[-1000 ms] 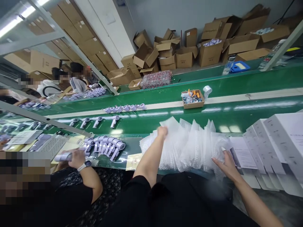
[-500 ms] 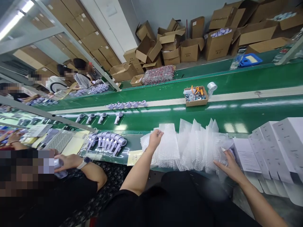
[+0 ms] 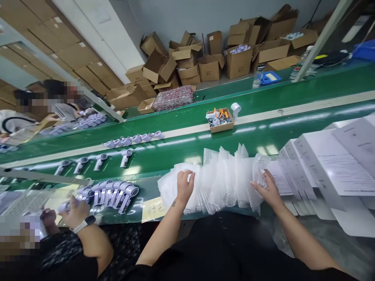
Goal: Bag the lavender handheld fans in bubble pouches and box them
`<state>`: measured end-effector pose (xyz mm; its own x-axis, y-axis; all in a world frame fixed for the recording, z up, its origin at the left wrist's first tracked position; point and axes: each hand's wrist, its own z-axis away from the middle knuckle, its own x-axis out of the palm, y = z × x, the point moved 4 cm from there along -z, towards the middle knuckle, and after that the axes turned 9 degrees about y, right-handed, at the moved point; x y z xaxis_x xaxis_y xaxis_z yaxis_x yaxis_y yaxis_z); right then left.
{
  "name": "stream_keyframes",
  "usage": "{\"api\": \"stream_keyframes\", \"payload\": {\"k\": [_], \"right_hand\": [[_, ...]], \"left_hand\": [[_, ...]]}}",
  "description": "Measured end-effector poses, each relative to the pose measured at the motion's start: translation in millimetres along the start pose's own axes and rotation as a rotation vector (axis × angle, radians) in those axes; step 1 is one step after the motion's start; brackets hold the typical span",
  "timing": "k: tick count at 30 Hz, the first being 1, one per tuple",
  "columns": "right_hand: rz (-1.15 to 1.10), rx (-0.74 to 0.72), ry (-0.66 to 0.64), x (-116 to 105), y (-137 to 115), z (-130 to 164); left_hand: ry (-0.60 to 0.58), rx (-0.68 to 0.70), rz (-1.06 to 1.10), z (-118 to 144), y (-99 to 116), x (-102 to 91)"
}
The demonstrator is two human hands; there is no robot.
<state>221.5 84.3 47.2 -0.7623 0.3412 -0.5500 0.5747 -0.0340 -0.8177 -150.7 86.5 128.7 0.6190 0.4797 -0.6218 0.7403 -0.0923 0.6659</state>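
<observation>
A fanned row of bubble-wrap bags (image 3: 222,179) lay along the near edge of the green table (image 3: 181,150), its long axis running left to right, the bags overlapping like shingles. The left hand (image 3: 184,186) rested on the left end of the row, fingers loosely curled and pressing down on the top bags rather than pinching any one of them. The right hand (image 3: 267,188) was at the right end, fingers spread and partly open, its tips against the last bags; whether it gripped one could not be told. The row therefore lay between the two hands, stretching right from the left hand and left from the right, each hand touching its own end.

Just right of the row lay printed leaflets (image 3: 281,177), and beyond them white boxes (image 3: 319,164). To the left, on the same near edge, a cluster of small purple handheld fans (image 3: 117,191) lay beside a yellow note (image 3: 152,208). A co-worker's hand (image 3: 76,210) with a wristwatch held one such fan at far left. A small cardboard tray of parts (image 3: 220,120) sat farther back on the table.
</observation>
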Motion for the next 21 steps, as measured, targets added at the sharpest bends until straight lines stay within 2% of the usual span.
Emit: {"api": "stream_keyframes", "payload": {"k": [2, 4, 6, 7, 9, 11, 12, 14, 16, 17, 19, 21], "right_hand": [[0.003, -0.097, 0.010, -13, -26, 0], [0.024, -0.309, -0.026, -24, -66, 5], [0.051, -0.558, -0.076, -31, -107, 17], [0.058, -0.660, -0.096, -32, -122, 25], [0.046, -0.779, -0.133, -31, -136, 40], [0.014, -0.751, -0.169, -27, -124, 50], [0.033, -0.653, -0.168, -26, -108, 50], [0.165, -0.338, -0.128, -24, -63, 45], [0.341, -0.038, -0.086, -23, -18, 36], [0.411, 0.052, -0.088, -21, -2, 31], [0.488, 0.105, -0.132, -10, 16, 20], [0.557, 0.130, -0.178, 6, 21, 13]], "left_hand": [[-0.083, 0.007, 0.136, -3, 35, 9.8], [-0.208, -0.052, 0.380, -8, 73, 21.1], [-0.404, -0.175, 0.608, -11, 107, 33.1], [-0.517, -0.244, 0.656, -10, 120, 38.3], [-0.704, -0.393, 0.652, -7, 131, 44.1], [-0.759, -0.546, 0.635, -5, 123, 42.4], [-0.725, -0.620, 0.654, -5, 114, 39.6], [-0.551, -0.738, 0.726, -10, 90, 31.3], [-0.310, -0.766, 0.802, -18, 68, 19.8], [-0.189, -0.731, 0.817, -22, 60, 11.4], [-0.016, -0.600, 0.781, -26, 46, -13.1], [0.080, -0.497, 0.706, -26, 31, -51.4]]}}
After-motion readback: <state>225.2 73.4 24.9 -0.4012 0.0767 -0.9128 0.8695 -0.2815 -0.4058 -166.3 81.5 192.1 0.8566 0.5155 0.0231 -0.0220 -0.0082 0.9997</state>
